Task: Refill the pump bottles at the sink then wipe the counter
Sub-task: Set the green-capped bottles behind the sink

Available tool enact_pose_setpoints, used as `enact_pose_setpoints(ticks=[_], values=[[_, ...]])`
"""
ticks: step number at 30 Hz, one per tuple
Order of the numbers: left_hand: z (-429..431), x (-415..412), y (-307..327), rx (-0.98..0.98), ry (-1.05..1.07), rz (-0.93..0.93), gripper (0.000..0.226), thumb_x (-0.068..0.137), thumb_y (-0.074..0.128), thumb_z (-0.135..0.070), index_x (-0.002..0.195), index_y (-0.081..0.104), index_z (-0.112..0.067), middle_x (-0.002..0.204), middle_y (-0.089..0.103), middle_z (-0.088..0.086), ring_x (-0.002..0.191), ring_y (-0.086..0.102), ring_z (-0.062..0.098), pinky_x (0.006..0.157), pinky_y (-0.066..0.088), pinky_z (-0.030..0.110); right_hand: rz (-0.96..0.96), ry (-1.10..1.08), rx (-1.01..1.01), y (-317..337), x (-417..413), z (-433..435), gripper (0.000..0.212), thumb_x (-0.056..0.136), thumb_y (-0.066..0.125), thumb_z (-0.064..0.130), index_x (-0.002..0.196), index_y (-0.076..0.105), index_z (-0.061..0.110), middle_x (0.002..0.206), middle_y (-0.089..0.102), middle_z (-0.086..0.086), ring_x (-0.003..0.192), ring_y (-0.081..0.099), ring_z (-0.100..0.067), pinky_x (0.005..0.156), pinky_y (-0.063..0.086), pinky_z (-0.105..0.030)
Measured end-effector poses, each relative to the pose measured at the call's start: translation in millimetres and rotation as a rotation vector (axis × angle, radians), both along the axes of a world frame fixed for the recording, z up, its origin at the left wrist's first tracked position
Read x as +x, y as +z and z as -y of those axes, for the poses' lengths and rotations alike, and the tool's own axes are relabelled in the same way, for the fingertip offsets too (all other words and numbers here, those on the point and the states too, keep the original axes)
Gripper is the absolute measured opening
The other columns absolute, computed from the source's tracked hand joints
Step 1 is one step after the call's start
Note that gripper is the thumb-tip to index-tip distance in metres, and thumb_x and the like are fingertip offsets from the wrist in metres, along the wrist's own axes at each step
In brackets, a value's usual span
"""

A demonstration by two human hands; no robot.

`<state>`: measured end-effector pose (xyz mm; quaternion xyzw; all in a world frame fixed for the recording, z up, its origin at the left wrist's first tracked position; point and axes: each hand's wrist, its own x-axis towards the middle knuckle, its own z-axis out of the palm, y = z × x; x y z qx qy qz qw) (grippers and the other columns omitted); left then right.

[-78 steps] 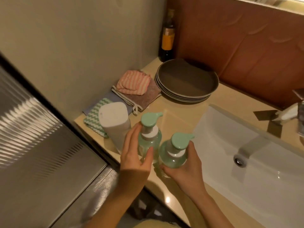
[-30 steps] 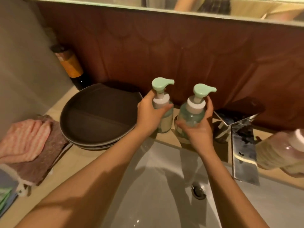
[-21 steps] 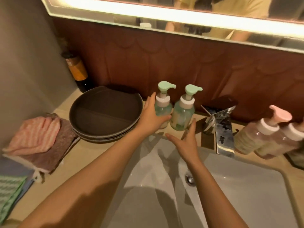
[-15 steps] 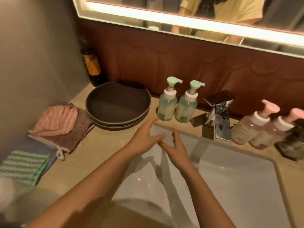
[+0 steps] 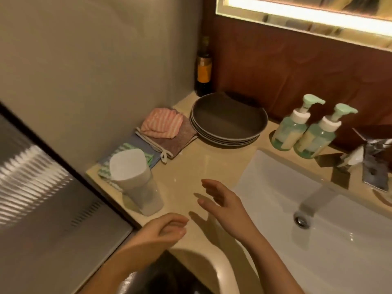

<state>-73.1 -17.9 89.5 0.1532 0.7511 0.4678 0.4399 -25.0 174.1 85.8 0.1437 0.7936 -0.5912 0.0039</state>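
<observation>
Two green-capped pump bottles, left one [image 5: 291, 126] and right one [image 5: 320, 134], upright and side by side on the surface [image 5: 191, 166], at the back-left corner of the sink [image 5: 318, 219], against the dark red wall panel. Bottles touching or nearly so; nozzles pointing right. Chrome tap [image 5: 373, 164] just right of them.

Both hands low over the front of the surface, well apart from the bottles, gripping nothing. Left hand [image 5: 163, 232]: fingers loosely curled, empty. Right hand [image 5: 222, 202]: fingers spread, palm turned left, hovering above the surface beside the sink rim.

White refill pouch [image 5: 135, 183] standing near the left front edge, just left of the hands. Behind it, green striped cloth [image 5: 127, 148], then brown cloth [image 5: 174, 143] with pink striped cloth [image 5: 162, 123] on top. Stack of dark plates [image 5: 228, 119] between cloths and bottles. Dark bottle with orange label [image 5: 203, 71] in the far corner.
</observation>
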Motion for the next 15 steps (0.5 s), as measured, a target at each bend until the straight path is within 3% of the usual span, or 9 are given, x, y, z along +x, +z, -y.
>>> enact_pose_setpoints(ticks=[4,8,11,15], values=[[36,1,-1,-0.083,0.179,-0.062,0.013,0.09,0.062,-0.013,0.1,0.067,-0.007,0.102,0.068,0.011,0.087,0.062,0.01,0.072,0.043,0.005,-0.007,0.085,-0.01,1,-9,28,0.045,0.085,0.067,0.026,0.125,0.05,0.034,0.128,0.054,0.013,0.121,0.048,-0.003,0.088,0.039,-0.006],[55,-2,-1,-0.093,0.412,-0.167,0.014,0.084,0.068,-0.012,0.092,0.062,-0.002,0.08,0.059,0.009,0.067,0.052,0.012,0.057,0.04,0.008,0.005,0.165,-0.012,4,-19,49,0.053,0.083,0.069,0.025,0.128,0.044,0.037,0.13,0.051,0.013,0.121,0.047,-0.002,0.088,0.037,-0.004],[65,-11,-5,-0.076,0.564,-0.245,0.034,0.077,0.075,-0.016,0.101,0.052,-0.013,0.099,0.059,0.004,0.089,0.061,0.018,0.071,0.049,0.02,0.022,0.204,-0.038,4,-25,64,0.067,0.081,0.071,0.022,0.132,0.032,0.043,0.129,0.045,0.017,0.122,0.042,-0.001,0.087,0.035,-0.003],[64,-28,-5,-0.018,0.568,-0.338,0.086,0.071,0.08,-0.017,0.138,0.028,-0.029,0.124,0.044,-0.005,0.113,0.049,0.015,0.089,0.043,0.025,0.053,0.247,-0.072,4,-30,81,0.087,0.082,0.07,0.026,0.146,0.012,0.038,0.135,0.027,0.029,0.123,0.031,0.011,0.086,0.03,0.002]])
